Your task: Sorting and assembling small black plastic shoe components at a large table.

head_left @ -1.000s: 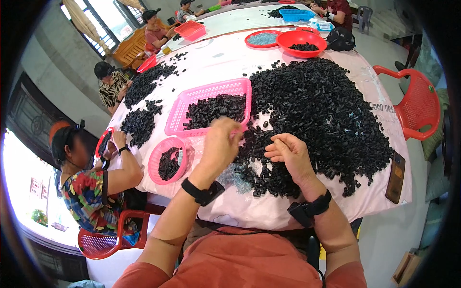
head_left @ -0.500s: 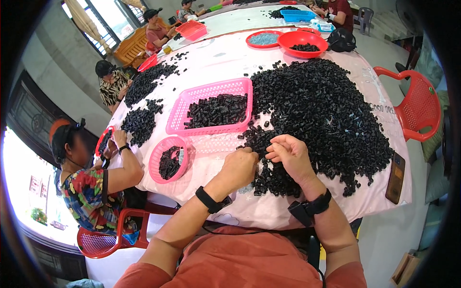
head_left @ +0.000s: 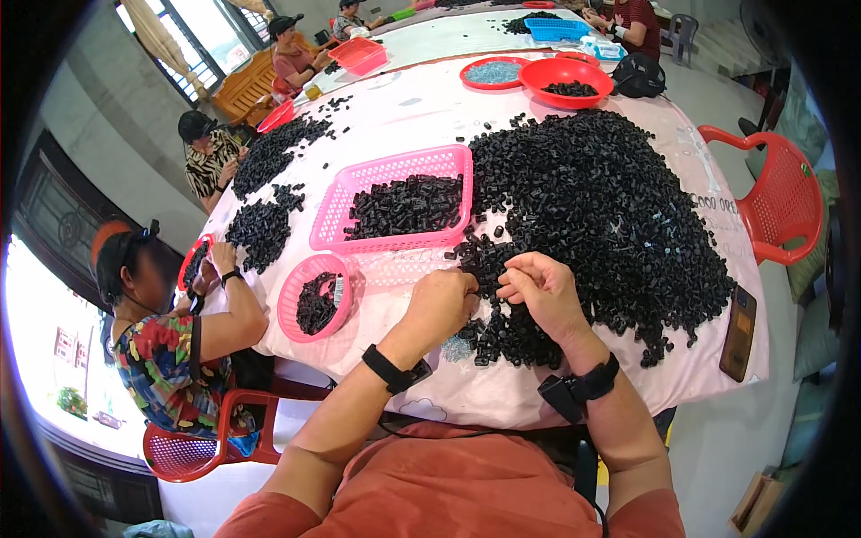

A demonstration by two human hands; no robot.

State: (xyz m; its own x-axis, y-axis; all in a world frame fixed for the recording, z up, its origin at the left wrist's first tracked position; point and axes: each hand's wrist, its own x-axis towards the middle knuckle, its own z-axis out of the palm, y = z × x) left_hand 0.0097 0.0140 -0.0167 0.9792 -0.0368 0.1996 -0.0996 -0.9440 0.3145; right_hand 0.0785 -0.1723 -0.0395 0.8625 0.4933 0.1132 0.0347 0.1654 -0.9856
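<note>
My left hand and my right hand rest close together at the near edge of a big heap of small black parts on a pink-covered table. Both hands have their fingers curled over black pieces between them; exactly what each one pinches is hidden. Just beyond my left hand stands a pink rectangular basket half filled with black parts. A round pink basket with a few black parts and a pale piece sits to its left.
A dark phone lies at the table's right edge beside a red plastic chair. A person in a colourful shirt works at the left; others sit farther back. Red bowls and smaller black heaps lie across the table.
My left hand has come back from the pink rectangular basket toward me and now sits beside my right hand at the heap's near edge. The right hand has barely moved.
</note>
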